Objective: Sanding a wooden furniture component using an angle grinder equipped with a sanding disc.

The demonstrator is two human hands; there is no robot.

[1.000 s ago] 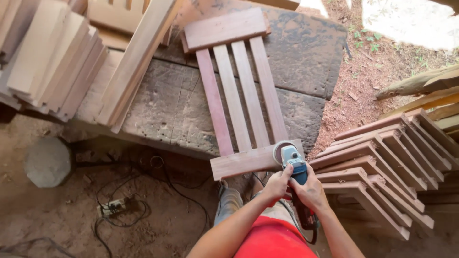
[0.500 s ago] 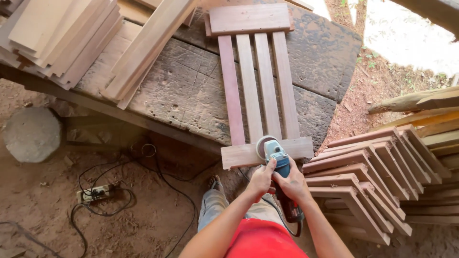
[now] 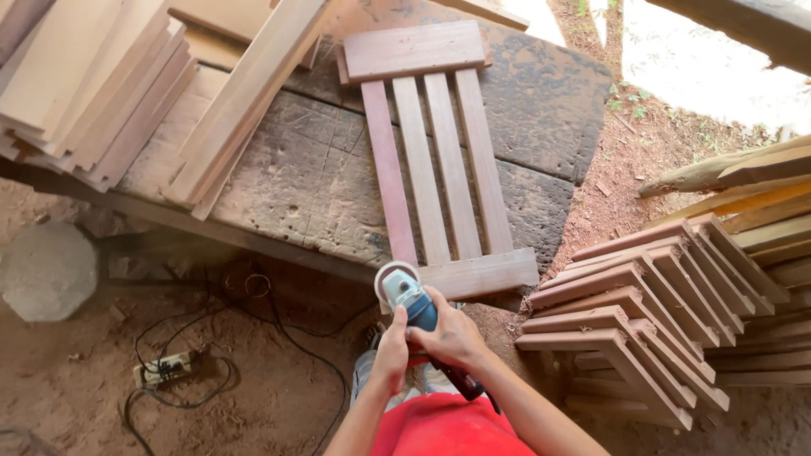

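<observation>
Both hands (image 3: 431,338) on grinder (image 3: 404,291) (frame's edge)

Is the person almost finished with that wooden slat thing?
The slatted frame is already put together and lies on the workbench. Both hands, left hand and right hand, hold a grinder at its near crosspiece's left end. Whether the slats are smoothed cannot be told. Similar frames are stacked beside it.
</observation>
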